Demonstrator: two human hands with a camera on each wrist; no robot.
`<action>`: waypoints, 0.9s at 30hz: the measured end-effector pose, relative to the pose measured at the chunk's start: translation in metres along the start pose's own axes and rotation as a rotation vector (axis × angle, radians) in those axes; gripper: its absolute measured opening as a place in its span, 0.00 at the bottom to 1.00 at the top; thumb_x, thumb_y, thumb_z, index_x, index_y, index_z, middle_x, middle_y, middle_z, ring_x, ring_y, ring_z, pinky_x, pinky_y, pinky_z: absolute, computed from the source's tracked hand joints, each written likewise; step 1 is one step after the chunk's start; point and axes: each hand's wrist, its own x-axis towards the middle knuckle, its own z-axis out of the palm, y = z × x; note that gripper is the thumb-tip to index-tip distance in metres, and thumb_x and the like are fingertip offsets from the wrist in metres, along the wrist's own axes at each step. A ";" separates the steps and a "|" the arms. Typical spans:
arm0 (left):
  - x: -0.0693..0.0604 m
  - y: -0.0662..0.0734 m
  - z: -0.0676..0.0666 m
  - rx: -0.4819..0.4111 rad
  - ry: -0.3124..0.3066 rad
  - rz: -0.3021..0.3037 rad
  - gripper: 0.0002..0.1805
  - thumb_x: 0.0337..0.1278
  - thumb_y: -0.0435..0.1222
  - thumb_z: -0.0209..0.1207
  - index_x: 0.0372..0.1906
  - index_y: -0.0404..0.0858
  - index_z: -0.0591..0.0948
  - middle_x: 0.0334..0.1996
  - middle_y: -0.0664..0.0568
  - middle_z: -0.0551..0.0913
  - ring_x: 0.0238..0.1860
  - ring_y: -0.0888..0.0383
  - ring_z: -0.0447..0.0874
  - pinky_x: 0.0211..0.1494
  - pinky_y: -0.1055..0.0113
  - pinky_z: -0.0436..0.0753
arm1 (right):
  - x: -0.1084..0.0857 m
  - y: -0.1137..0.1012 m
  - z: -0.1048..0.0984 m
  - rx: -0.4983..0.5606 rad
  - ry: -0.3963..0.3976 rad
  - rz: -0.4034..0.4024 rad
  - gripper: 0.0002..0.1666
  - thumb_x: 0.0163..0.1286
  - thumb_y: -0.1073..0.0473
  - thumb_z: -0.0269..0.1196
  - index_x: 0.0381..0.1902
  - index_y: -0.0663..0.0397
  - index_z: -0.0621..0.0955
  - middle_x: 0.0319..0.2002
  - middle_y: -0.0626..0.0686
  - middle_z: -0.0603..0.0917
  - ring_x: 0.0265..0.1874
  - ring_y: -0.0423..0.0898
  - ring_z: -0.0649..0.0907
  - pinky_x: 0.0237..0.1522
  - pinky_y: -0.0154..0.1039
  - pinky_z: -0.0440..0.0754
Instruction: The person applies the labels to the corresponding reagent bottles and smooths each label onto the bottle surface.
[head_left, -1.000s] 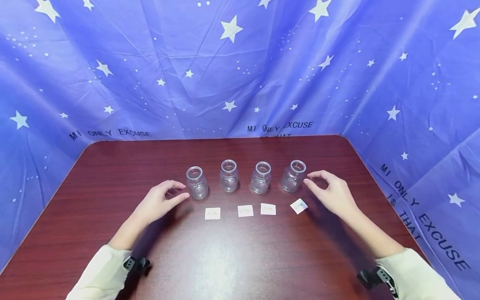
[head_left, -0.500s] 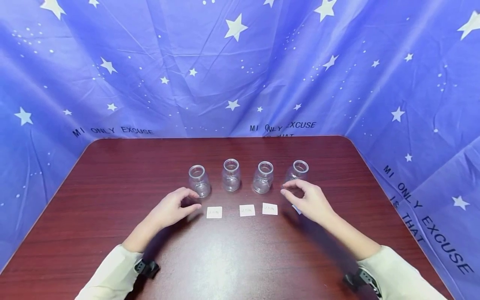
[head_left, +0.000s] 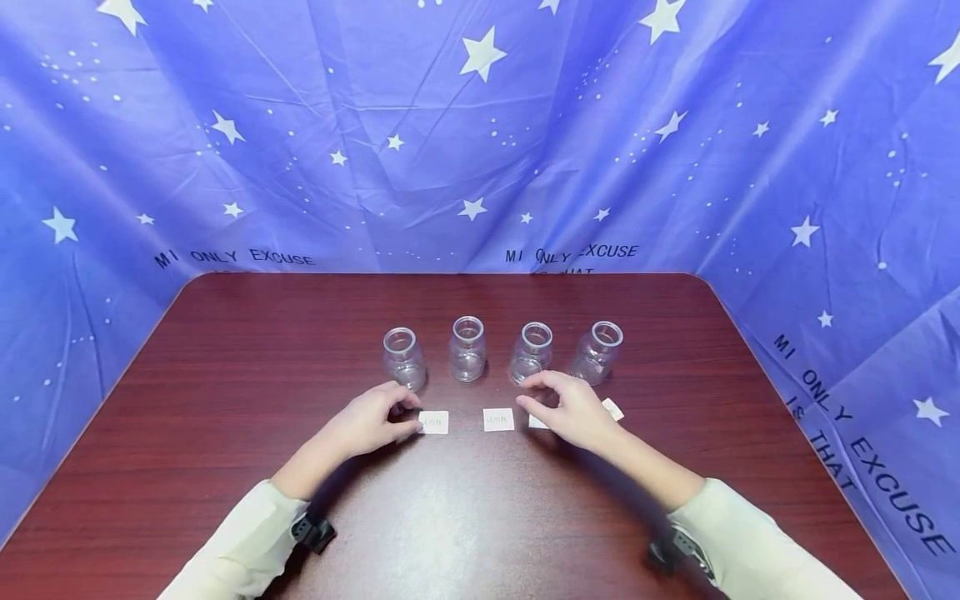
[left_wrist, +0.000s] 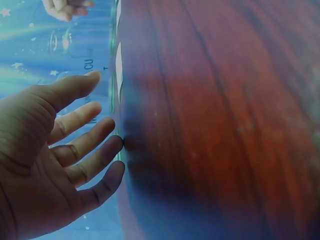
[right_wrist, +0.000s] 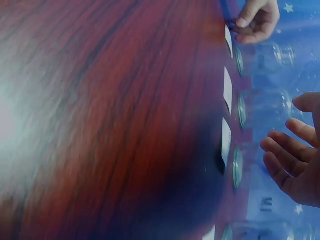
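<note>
Several small clear glass jars stand upright in a row, among them the leftmost jar and the rightmost jar. Before each jar lies a small pale paper slip with faint writing. My left hand, fingers loosely bent and holding nothing, is beside the leftmost slip; contact cannot be told. Over the third slip, partly hiding it, hovers my right hand, also holding nothing. The rightmost slip shows partly behind it. In the right wrist view the fingers of the right hand are relaxed and apart.
A dark red wood-grain table carries everything, with a bright glare near its front. Blue curtains with white stars and black lettering hang behind and at the sides. A black wrist camera is strapped at the left cuff.
My right hand has moved left from beside the rightmost jar to above the third slip. The left hand has shifted right, toward the leftmost slip. The jars stay standing in their row.
</note>
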 end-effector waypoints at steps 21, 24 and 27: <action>0.004 0.011 0.003 0.147 -0.043 -0.026 0.12 0.44 0.38 0.68 0.36 0.39 0.81 0.29 0.53 0.74 0.32 0.62 0.70 0.37 0.67 0.71 | 0.025 -0.032 0.061 -0.190 -0.173 -0.186 0.13 0.59 0.50 0.65 0.39 0.48 0.82 0.34 0.44 0.83 0.34 0.38 0.81 0.40 0.34 0.78; 0.004 0.011 0.003 0.158 -0.045 -0.023 0.13 0.44 0.38 0.68 0.36 0.38 0.81 0.29 0.53 0.75 0.32 0.62 0.69 0.37 0.67 0.72 | 0.028 -0.036 0.067 -0.245 -0.197 -0.207 0.13 0.59 0.49 0.65 0.39 0.48 0.82 0.33 0.45 0.81 0.32 0.37 0.79 0.38 0.34 0.78; 0.003 0.011 0.003 0.162 -0.049 -0.018 0.13 0.44 0.39 0.68 0.36 0.38 0.81 0.29 0.53 0.75 0.31 0.62 0.69 0.36 0.68 0.71 | 0.031 -0.039 0.073 -0.291 -0.215 -0.222 0.14 0.58 0.49 0.65 0.39 0.49 0.83 0.31 0.45 0.80 0.30 0.36 0.78 0.35 0.32 0.77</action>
